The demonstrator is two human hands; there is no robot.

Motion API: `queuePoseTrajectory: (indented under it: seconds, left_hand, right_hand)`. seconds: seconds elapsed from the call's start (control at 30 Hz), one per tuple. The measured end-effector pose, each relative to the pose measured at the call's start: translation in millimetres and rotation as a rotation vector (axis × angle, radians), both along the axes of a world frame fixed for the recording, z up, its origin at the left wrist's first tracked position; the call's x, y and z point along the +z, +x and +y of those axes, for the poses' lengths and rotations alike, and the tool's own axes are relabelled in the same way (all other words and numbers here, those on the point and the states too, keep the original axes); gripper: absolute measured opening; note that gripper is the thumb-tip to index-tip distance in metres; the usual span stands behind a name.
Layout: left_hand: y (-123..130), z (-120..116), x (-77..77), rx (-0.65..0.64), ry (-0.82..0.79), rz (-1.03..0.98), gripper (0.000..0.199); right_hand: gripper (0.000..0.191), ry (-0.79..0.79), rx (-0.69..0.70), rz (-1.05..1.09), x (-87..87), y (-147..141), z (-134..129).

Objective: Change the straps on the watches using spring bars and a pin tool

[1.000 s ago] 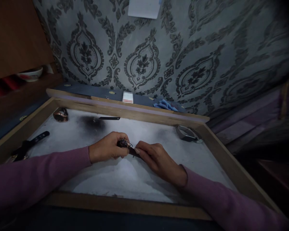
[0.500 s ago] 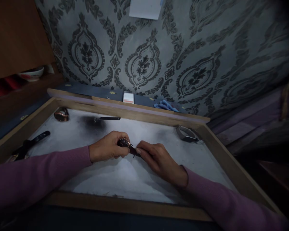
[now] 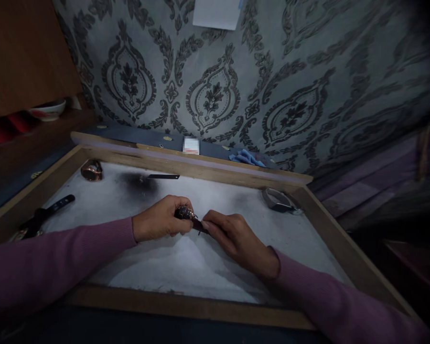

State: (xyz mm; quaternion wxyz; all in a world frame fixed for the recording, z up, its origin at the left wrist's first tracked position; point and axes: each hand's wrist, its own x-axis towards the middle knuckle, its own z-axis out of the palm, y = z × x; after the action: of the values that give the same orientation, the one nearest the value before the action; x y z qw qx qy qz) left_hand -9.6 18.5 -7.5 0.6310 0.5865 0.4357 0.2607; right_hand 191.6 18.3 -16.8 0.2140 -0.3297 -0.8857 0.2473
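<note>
Over the middle of a wooden tray with a white floor (image 3: pixel 157 267), my left hand (image 3: pixel 165 216) is closed around the case of a wristwatch (image 3: pixel 184 212), which looks dark with shiny edges. My right hand (image 3: pixel 232 236) pinches the dark strap (image 3: pixel 202 228) where it leaves the case. The fingers hide much of the watch, and its dial is hard to make out. Beyond my hands a thin black strip (image 3: pixel 164 177), perhaps a loose strap, lies on the tray floor.
Along the tray's left side lie a rose-gold watch (image 3: pixel 91 170) and a black-strapped watch (image 3: pixel 48 213). Another watch (image 3: pixel 279 200) rests at the back right. Raised wooden walls (image 3: pixel 200 306) surround the tray. Behind it are a blue cloth (image 3: pixel 246 157) and a small white box (image 3: pixel 191 145).
</note>
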Motion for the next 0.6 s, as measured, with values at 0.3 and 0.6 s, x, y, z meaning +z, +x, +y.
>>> queuePoseTrajectory:
  seconds: [0.3, 0.6]
  left_hand:
    - [1.6, -1.0, -8.0, 0.022, 0.035, -0.015, 0.010]
    - [2.1, -0.8, -7.9, 0.007, 0.174, 0.013, 0.007]
  right_hand:
    - [0.026, -0.027, -0.006, -0.017, -1.1, -1.0, -0.3]
    - [0.031, 0.074, -0.014, -0.015, 1.3, -3.5, -0.4]
